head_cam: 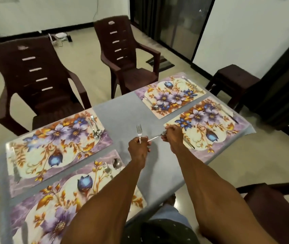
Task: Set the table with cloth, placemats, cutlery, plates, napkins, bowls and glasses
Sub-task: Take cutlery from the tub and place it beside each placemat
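Nearest, over the grey cloth [122, 113] between the placemats: left hand [138, 147], fingers curled round the lower handle of an upright fork [139, 132], tines up. Just beside it, right hand [172, 136], fingers pinching one end of a second piece of cutlery [155, 137], probably another fork or a spoon, though blur hides its head; the free end reaching toward the left hand, touching or nearly so.

Handling, as a judgement: light, rigid polished steel, slick under fingers, not fragile but noisy if dropped. Best held at mid-handle, away from tines; laid flat rather than released from height, since the glossy mats likely offer little friction.

Around: near-left placemat [66, 199] with a spoon and fork [113, 166] at its right edge. Far-left placemat [52, 145] with cutlery [95, 126] on its right side. Near-right placemat [210, 124], a knife [189, 144] along its near edge, apparently the setting short of pieces. Far-right placemat [170, 95] with a spoon [155, 107].

In the way: nothing on the cloth between hands and near-right mat. Beyond the table [166, 182], two brown chairs [34, 76] and a stool [235, 80], well apart from the work.
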